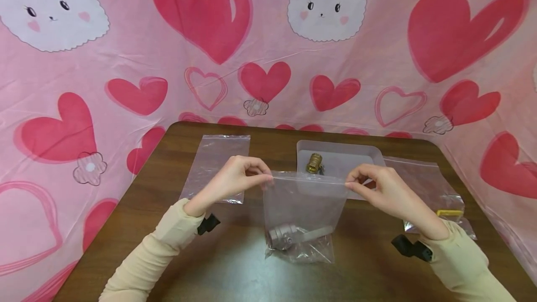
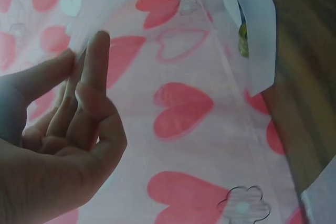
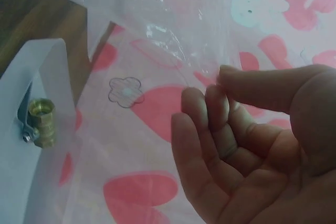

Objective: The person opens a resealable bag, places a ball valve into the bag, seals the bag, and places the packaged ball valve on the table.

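A clear zip bag (image 1: 304,204) hangs upright over the table, its top edge stretched between both hands. My left hand (image 1: 241,177) pinches the upper left corner between thumb and fingers. At the upper right corner, my right hand (image 1: 379,184) pinches the zip edge the same way. Inside the bag, at the bottom, lies a grey ball valve (image 1: 283,237) with a long lever handle pointing right. In the left wrist view the left hand (image 2: 68,124) grips the film. The right wrist view shows the right hand (image 3: 247,135) with the bag's edge at its fingertips.
Behind the bag stands a white translucent tray (image 1: 369,150) holding a brass valve (image 1: 313,163). A flat clear bag (image 1: 222,153) lies at left. Another bag (image 1: 423,181) at right contains something with a yellow handle (image 1: 450,212). A heart-patterned cloth (image 1: 268,31) hangs behind the wooden table (image 1: 201,264).
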Tool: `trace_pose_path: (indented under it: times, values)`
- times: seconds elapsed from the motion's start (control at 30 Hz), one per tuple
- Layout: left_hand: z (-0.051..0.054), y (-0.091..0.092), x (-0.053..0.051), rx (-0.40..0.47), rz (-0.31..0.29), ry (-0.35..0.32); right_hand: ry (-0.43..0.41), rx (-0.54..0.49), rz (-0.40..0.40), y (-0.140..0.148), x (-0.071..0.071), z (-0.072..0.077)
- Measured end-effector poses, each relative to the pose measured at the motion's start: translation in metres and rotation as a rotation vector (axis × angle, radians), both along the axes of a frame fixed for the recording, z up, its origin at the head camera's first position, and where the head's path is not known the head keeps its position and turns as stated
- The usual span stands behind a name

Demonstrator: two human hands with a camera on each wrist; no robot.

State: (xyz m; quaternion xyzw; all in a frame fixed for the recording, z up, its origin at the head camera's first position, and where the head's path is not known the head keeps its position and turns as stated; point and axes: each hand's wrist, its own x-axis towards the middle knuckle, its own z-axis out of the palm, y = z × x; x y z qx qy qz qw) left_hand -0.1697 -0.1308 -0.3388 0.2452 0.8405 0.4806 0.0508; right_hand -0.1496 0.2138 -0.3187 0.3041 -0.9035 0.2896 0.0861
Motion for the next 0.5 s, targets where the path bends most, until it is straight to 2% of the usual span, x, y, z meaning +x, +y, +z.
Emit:
trace_pose_path:
  times: [0.33,0.5]
  values:
    - [-0.004,0.003,-0.002,0.033,0.042,0.039,0.018,-0.048,-0.014,-0.007,-0.002,-0.005]
    - [-0.005,0.005,-0.003,0.052,0.049,0.001,-0.020,-0.084,0.004,-0.012,-0.002,-0.009]
